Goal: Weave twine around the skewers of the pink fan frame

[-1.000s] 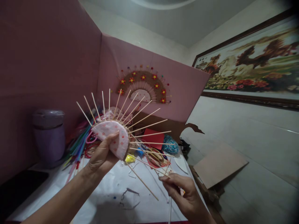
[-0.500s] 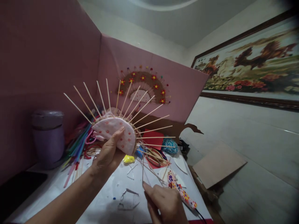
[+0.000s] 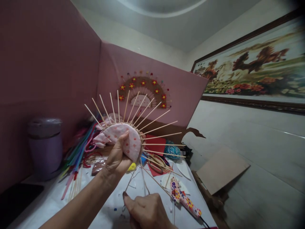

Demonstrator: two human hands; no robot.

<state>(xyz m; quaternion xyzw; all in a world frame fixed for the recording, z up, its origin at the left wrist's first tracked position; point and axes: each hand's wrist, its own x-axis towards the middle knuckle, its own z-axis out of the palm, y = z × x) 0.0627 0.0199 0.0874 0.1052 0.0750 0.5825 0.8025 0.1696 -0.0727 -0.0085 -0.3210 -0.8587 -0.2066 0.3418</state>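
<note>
My left hand (image 3: 119,156) grips a half-round piece covered in white fabric with orange-pink dots (image 3: 118,136), thumb on its face and fingers behind. Thin wooden sticks (image 3: 149,114) fan out from its curved edge, where brown twine runs along the rim. Low in front of the piece is my right hand (image 3: 147,210), its fingers closed on the twine (image 3: 130,182). Strands of twine lead from the lower right of the piece down to this hand. The fingers behind the piece are hidden.
A flower-patterned glue gun (image 3: 184,198) lies at the table's right. Behind are scissors (image 3: 156,163), blue yarn (image 3: 172,149), red paper (image 3: 154,144) and colored pipe cleaners (image 3: 77,157). A purple container (image 3: 45,149) stands left. A flower-decorated half-round craft (image 3: 143,84) is on the pink board.
My right hand has moved left, drawing the twine across below the piece. The half-round piece has turned slightly and sits a little lower and further right. The camera view has shifted slightly.
</note>
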